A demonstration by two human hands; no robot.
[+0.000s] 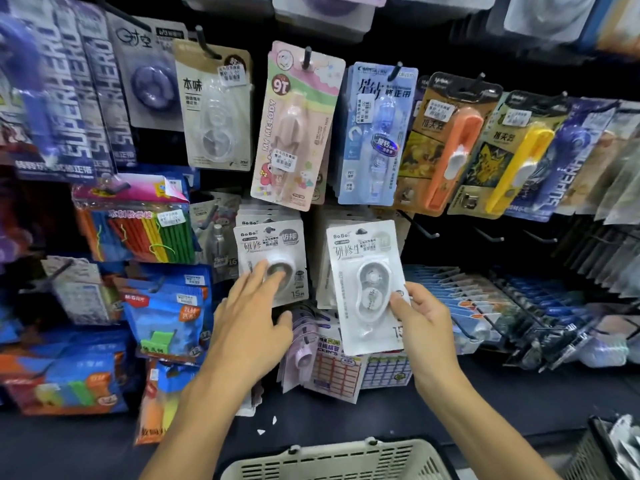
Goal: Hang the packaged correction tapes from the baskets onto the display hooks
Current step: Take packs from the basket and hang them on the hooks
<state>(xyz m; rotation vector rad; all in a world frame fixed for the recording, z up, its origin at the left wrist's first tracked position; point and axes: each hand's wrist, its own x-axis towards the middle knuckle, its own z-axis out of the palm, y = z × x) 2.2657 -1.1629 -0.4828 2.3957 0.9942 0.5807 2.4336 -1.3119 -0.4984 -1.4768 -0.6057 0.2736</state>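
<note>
scene: i look down on a stationery display wall crowded with hanging carded packs, with a cream plastic basket (pixel 341 460) at the bottom edge, below my hands.
right hand: my right hand (pixel 427 318) pinches a white packaged correction tape (pixel 367 285) by its lower right edge, thumb on the front of the card.
left hand: my left hand (pixel 254 315) is released, fingers straight, fingertips resting on the front pack of a hung stack (pixel 272 261) of the same brand.
where the pack is: held upright in front of a second white stack, just right of the one my left hand touches; i cannot tell whether its hang hole is on a hook yet.
key relation: the card's long axis runs vertical, hang hole at the top, well above my right grip, so the hole leads and the grip trails below.
nearer hand: the right, already holding it.
nearby hooks: bare black hooks (pixel 420 226) jut out just right of the pack's top.
judgement: the next move likely calls for lining the hole up with a hook tip.
</note>
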